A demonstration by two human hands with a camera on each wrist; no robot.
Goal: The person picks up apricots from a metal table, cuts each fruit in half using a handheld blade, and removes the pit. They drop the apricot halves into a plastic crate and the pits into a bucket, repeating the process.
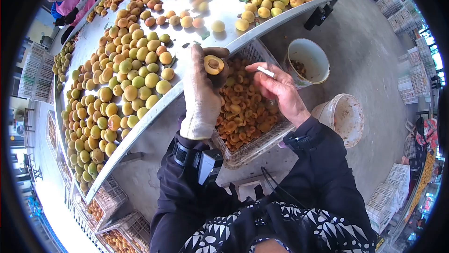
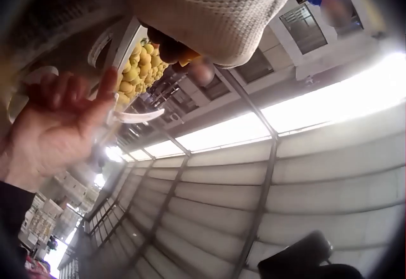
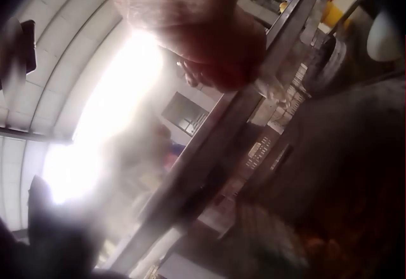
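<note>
One long, pale metal table (image 1: 222, 9) with a raised edge is the largest thing before you, bearing more round yellow-green and orange fruits (image 1: 151, 80) than can be counted. Just below its edge stands one rectangular, pale plastic crate (image 1: 259, 145), holding a heap of orange fruit halves (image 1: 243, 108), also too many to count. Two round, whitish plastic buckets stand right of it, one farther (image 1: 314, 52), one nearer (image 1: 348, 117). Your left hand (image 1: 201, 94), in a white knitted glove with dark fingers, is curled round one cut yellow-orange fruit (image 1: 213, 65), brown stone showing, above the crate's far left side. Your bare right hand (image 1: 280, 89), fingers partly bent, grips one small white tool (image 1: 265, 71), apart from the fruit.
</note>
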